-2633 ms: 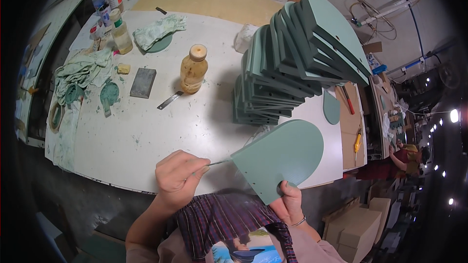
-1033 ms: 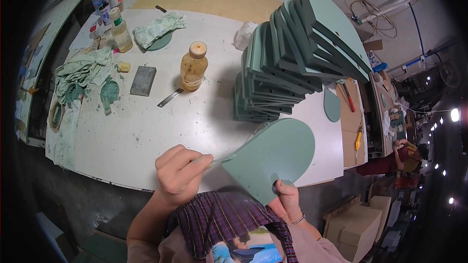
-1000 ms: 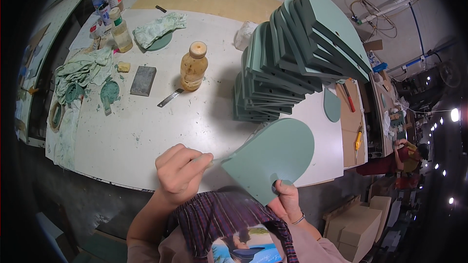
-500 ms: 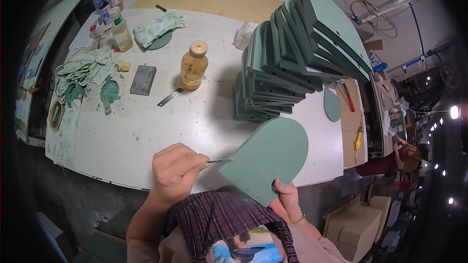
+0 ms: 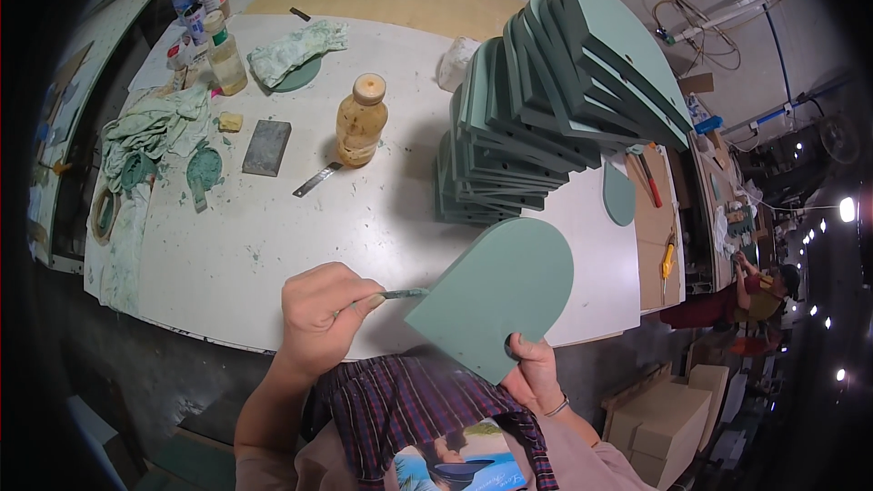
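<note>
One green arched panel [image 5: 498, 295], right hand [image 5: 535, 375] gripping; our left hand [image 5: 320, 314] pinches a thin blade [image 5: 404, 293] at its edge: edge-filling step, we judge.

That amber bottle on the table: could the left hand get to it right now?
Probably yes, but not freely: the left hand already holds a thin tool against the green panel. The white table between it and the amber bottle lies bare.

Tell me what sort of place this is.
Most likely a workshop where painted boards get finished. A tall stack of green panels stands on a paint-smeared white table, stained rags and bottles lie about, and the left hand works a small tool along one panel's edge.
</note>
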`<state>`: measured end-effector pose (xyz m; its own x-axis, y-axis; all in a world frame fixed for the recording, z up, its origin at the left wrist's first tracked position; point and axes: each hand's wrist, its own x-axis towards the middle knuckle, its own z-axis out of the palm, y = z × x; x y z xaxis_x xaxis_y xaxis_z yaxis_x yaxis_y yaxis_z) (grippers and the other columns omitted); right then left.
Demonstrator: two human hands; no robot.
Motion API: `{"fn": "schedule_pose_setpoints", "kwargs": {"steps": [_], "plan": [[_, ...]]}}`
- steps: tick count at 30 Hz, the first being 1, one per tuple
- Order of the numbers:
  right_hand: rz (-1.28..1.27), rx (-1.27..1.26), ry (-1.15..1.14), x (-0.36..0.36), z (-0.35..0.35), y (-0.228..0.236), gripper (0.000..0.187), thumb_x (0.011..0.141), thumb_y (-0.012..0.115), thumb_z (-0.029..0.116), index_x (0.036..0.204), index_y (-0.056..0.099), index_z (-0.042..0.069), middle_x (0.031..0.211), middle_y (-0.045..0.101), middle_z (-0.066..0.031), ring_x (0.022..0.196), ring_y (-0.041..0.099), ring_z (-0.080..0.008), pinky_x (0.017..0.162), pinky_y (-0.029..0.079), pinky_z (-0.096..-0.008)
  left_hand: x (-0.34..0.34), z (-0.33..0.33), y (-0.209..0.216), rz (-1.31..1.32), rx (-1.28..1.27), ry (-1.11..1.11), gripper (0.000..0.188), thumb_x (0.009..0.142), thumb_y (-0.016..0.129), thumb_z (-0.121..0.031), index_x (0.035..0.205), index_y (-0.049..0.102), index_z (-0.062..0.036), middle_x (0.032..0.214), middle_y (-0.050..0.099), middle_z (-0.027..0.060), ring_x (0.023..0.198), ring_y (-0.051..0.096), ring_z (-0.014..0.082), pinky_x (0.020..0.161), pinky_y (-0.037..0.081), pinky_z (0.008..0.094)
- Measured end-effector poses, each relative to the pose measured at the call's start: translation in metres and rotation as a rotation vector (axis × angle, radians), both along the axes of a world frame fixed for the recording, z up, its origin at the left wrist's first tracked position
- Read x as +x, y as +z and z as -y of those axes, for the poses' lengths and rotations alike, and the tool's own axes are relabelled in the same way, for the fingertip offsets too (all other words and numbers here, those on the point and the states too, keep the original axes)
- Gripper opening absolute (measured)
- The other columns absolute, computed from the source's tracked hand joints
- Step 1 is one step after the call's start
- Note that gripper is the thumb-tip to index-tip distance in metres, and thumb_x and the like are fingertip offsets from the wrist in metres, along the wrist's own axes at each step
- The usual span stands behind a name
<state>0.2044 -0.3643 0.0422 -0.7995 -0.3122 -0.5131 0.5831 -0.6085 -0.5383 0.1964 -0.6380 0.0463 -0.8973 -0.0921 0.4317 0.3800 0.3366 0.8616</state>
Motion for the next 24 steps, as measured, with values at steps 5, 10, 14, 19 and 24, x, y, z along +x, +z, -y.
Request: {"fn": "schedule_pose_setpoints", "kwargs": {"steps": [5,10,14,19,24], "plan": [[-0.005,-0.005,0.005,0.001,0.001,0.002,0.060,0.082,0.067,0.008,0.135,0.040,-0.001,0.126,0.053,-0.0159,0.117,0.053,-0.0314,0.101,0.042,-0.0458,0.002,0.000,0.002,0.107,0.109,-0.046,0.009,0.071,0.068,0.007,0.079,0.069,0.0014,0.062,0.058,0.0089,0.052,0.053,0.0178,0.048,0.038,0.0283],[0.008,-0.013,0.016,-0.001,0.000,-0.001,0.061,0.082,0.067,0.009,0.135,0.039,-0.001,0.127,0.052,-0.0164,0.117,0.053,-0.0317,0.101,0.042,-0.0464,0.001,0.002,0.003,0.101,0.082,-0.028,0.009,0.072,0.067,0.007,0.079,0.068,0.0017,0.062,0.058,0.0091,0.051,0.053,0.0175,0.048,0.038,0.0281],[-0.004,-0.018,0.029,0.001,-0.003,-0.002,0.062,0.082,0.067,0.009,0.136,0.039,-0.001,0.128,0.052,-0.0164,0.117,0.053,-0.0320,0.101,0.042,-0.0464,0.003,0.000,0.003,0.058,0.067,-0.035,0.009,0.071,0.067,0.007,0.079,0.068,0.0016,0.062,0.057,0.0092,0.051,0.052,0.0184,0.048,0.038,0.0286],[0.007,-0.025,0.023,-0.001,-0.003,-0.005,0.062,0.082,0.067,0.009,0.136,0.038,-0.001,0.128,0.052,-0.0164,0.118,0.052,-0.0324,0.101,0.042,-0.0465,0.001,0.002,0.004,0.020,0.018,0.000,0.012,0.069,0.067,0.008,0.079,0.068,0.0008,0.062,0.057,0.0090,0.051,0.052,0.0199,0.048,0.038,0.0293],[0.020,-0.052,0.037,-0.002,-0.004,-0.008,0.064,0.081,0.067,0.007,0.138,0.036,0.000,0.130,0.050,-0.0165,0.120,0.050,-0.0329,0.103,0.041,-0.0475,0.002,0.002,0.002,0.005,-0.027,-0.026,0.010,0.069,0.067,0.008,0.078,0.068,0.0026,0.064,0.059,0.0082,0.054,0.054,0.0168,0.049,0.039,0.0278]]}}
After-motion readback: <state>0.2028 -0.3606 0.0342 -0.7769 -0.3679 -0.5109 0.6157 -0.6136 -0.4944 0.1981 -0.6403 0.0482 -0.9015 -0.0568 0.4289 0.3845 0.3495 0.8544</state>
